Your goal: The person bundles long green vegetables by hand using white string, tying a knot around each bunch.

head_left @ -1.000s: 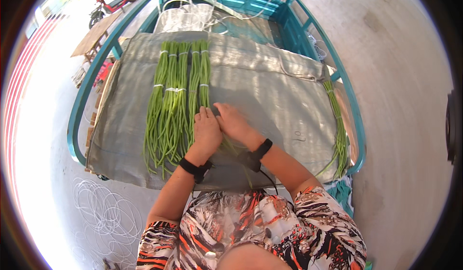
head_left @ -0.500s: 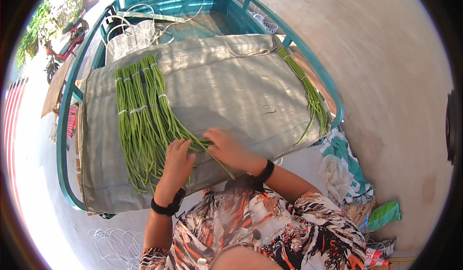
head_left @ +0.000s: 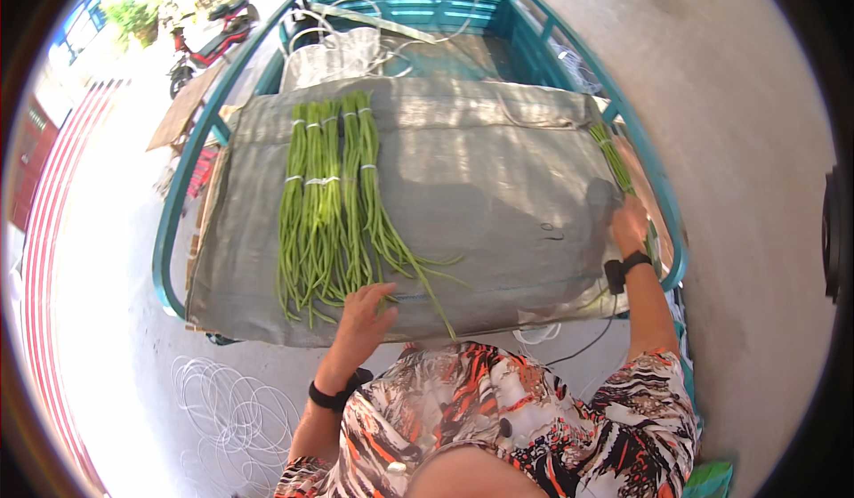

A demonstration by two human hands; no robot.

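Observation:
Several bunches of green long beans (head_left: pixel 322 204), bound with white ties, lie side by side on the left of a grey woven sheet. Beside their loose lower ends, my left hand (head_left: pixel 361 324) is open, fingers stretched and holding nothing. At the sheet's right edge lies a separate bunch of long beans (head_left: pixel 612 155). My right hand (head_left: pixel 630 224) is closed around that bunch's middle and covers part of it; the fingertips are hidden. A few loose bean ends trail from the left group across the grey sheet (head_left: pixel 480 204).
The sheet spans a teal cart bed with side rails (head_left: pixel 658 195). A white woven bag (head_left: pixel 329 60) sits in the bed behind it. Coils of white wire (head_left: pixel 236 418) lie on the floor at the lower left. A red scooter (head_left: pixel 213 44) stands at the far left.
My right hand has moved from the left group's bean ends to the bunch at the right edge. My left hand stays near the bean ends. The whole view has shifted.

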